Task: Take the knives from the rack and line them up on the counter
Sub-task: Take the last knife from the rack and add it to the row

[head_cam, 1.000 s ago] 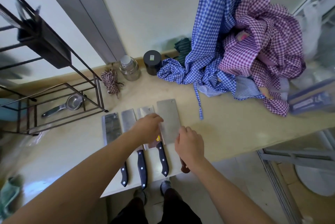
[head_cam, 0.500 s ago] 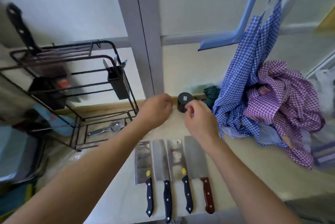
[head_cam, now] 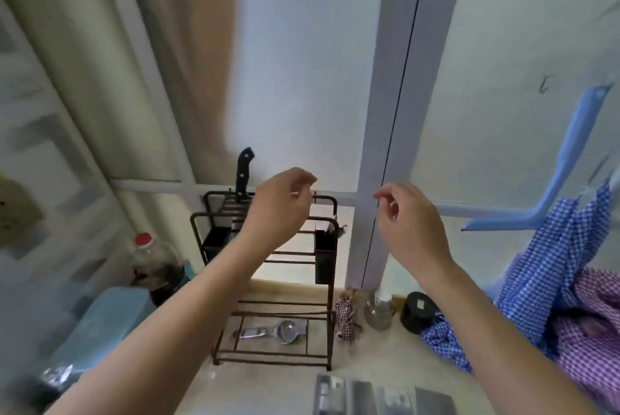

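The last black-handled knife [head_cam: 244,176] stands upright in the top slot of the dark wire rack [head_cam: 268,280], its riveted handle showing above the rail and its blade hidden behind the bars. It should be gripped by the handle and drawn straight up, clear of the wires. The left hand [head_cam: 280,210] is raised just beside it, loosely curled and empty; the right hand [head_cam: 407,223] is likewise empty. Four steel blades [head_cam: 382,396] are already laid side by side on the pale desk [head_cam: 385,361].

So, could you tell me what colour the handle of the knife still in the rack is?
Black, with pale rivets; the knife handle sticks up above the rack in the head view.
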